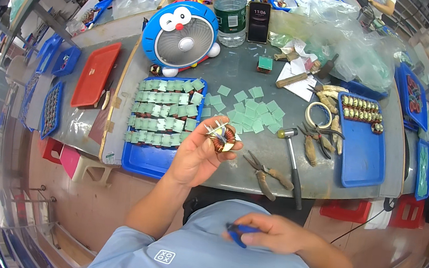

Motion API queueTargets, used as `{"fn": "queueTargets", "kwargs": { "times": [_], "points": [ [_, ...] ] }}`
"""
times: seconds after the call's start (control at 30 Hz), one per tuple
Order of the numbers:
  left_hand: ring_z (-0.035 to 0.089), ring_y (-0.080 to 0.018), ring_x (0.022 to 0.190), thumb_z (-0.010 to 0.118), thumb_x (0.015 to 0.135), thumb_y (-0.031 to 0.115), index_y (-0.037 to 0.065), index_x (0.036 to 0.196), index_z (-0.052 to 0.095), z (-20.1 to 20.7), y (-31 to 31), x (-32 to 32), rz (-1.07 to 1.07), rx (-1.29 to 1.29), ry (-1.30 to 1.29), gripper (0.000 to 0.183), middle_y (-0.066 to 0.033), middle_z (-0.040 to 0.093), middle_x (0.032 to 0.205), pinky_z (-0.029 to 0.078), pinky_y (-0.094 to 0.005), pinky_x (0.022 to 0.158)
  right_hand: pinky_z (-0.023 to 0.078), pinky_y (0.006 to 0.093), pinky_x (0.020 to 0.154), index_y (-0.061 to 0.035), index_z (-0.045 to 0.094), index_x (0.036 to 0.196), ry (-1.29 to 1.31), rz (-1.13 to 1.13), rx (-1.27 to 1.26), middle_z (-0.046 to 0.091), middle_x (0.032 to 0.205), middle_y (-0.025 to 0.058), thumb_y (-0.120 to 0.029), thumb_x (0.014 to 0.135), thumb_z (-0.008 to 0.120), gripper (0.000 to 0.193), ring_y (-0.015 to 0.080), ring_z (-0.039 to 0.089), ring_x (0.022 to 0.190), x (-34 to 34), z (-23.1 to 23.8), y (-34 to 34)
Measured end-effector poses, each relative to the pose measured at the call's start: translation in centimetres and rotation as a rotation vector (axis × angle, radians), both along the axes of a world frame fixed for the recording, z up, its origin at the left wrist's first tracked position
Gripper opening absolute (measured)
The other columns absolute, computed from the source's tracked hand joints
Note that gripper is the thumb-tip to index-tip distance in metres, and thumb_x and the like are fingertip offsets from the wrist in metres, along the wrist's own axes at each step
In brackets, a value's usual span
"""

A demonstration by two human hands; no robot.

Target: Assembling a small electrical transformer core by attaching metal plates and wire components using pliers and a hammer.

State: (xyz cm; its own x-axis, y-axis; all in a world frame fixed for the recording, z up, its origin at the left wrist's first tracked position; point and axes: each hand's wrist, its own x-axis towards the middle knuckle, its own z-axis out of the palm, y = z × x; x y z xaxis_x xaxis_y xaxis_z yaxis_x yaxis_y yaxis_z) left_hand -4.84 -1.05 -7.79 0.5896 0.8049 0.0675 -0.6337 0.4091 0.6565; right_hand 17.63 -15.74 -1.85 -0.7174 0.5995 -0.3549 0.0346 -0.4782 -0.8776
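Your left hand (197, 156) holds a small round coil (221, 137) of copper-coloured wire, with thin wire ends sticking out of it. Your fingers are closed around the coil, and you hold it up over the front edge of the table (234, 71).

Your right hand (272, 233) is down low by your tummy, in front of your light blue shirt (218, 266). It is closed on a small tool with blue handles (237, 234).

Just behind the coil, a blue tray (153, 161) sits on the table. It is full of little pale green squares (163, 110) set in rows. More green squares (253, 109) lie loose on the table to the right of the tray.

To the right of the coil lie pliers with worn handles (268, 175) and a small hammer (292, 164). A bit farther right are more pliers (318, 143) and a roll of tape (318, 114). Beside them is another blue tray (361, 160) with a row of finished coils (361, 110) at its far end.

At the back of the table stand a round blue and white fan (179, 38) shaped like a cartoon cat, a clear water bottle (229, 10) and a phone (258, 22) standing upright. A red tray (95, 74) lies off to the left.
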Motion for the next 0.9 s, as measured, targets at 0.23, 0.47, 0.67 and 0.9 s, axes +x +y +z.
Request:
{"fn": "queueTargets", "kwargs": {
  "times": [0.23,0.47,0.67,0.9],
  "points": [
    [0.063,-0.0315,0.117,0.071,0.094,0.028,0.005,0.147,0.038,0.5,0.3,0.6,-0.044,0.034,-0.035,0.066,-0.0132,0.056,0.133,0.058,-0.0386,0.091,0.048,0.0315,0.094,-0.0002,0.055,0.132,0.177,-0.345,0.053,0.063,0.117,0.0068,-0.012,0.098,0.063,0.038,0.0177,0.061,0.108,0.6,1.1,1.3],
    [0.061,-0.0274,0.119,0.075,0.091,0.027,0.007,0.143,0.040,2.1,-0.7,2.1,0.015,0.147,0.050,0.066,-0.0110,0.055,0.133,0.058,-0.0408,0.094,0.043,0.0465,0.085,0.0025,0.058,0.125,-0.974,-0.609,1.363,0.055,0.103,0.0158,-0.007,0.076,0.070,0.052,0.0337,0.052,0.093,-0.8,4.7,6.7],
    [0.059,-0.0219,0.118,0.079,0.088,0.020,0.008,0.136,0.043,2.1,-1.1,2.7,0.143,0.199,0.062,0.061,-0.0113,0.055,0.132,0.053,-0.0406,0.098,0.042,0.0458,0.086,0.0025,0.060,0.124,-1.049,-0.607,1.442,0.055,0.101,0.0147,-0.009,0.075,0.071,0.052,0.0326,0.053,0.095,-1.6,4.8,7.0],
    [0.057,-0.0192,0.116,0.081,0.084,0.009,0.006,0.130,0.045,1.9,-1.5,3.1,0.315,0.322,0.176,0.059,-0.0126,0.054,0.129,0.052,-0.0349,0.097,0.042,0.0432,0.082,0.0009,0.063,0.121,-1.219,-0.582,1.494,0.055,0.094,0.0111,-0.013,0.075,0.069,0.048,0.0281,0.053,0.090,-2.2,5.1,7.0]
  ]
}}
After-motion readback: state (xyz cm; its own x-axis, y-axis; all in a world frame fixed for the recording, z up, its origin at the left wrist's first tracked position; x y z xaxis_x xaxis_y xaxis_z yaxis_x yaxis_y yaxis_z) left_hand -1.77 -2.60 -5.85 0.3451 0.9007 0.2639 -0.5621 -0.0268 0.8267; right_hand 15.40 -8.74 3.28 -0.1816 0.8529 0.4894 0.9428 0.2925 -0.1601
